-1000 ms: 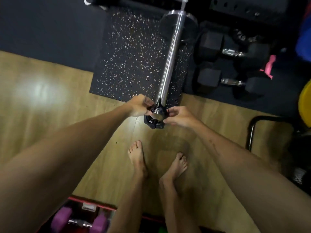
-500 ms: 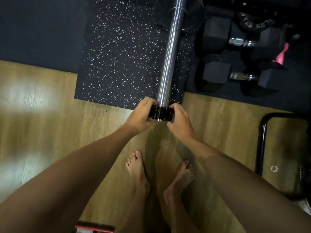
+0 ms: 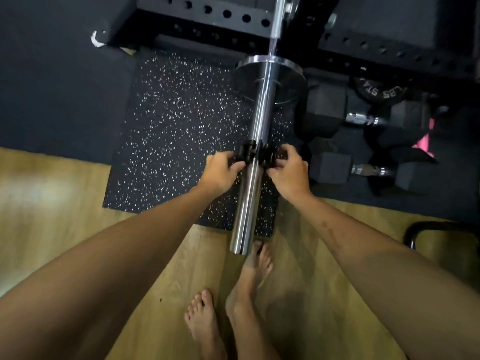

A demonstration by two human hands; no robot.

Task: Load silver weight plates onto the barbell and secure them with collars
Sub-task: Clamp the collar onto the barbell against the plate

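The chrome barbell sleeve (image 3: 249, 203) runs from near my feet up toward the rack. A silver weight plate (image 3: 283, 74) sits on it far up, against the bar's shoulder. Around the sleeve, about halfway along, is a black collar (image 3: 255, 153). My left hand (image 3: 220, 170) grips its left side and my right hand (image 3: 288, 172) grips its right side. The collar is well short of the plate, with bare sleeve between them.
Black hex dumbbells (image 3: 363, 120) and a black plate (image 3: 376, 89) lie right of the bar. The black rack (image 3: 220, 14) with holes crosses the top. A speckled mat (image 3: 176, 141) lies under the sleeve. My bare feet (image 3: 228, 307) stand on wood floor; a black tube frame (image 3: 420, 229) is at right.
Both hands have slid the black collar from the tip of the sleeve up along the bar toward the silver plate. One foot has stepped forward.
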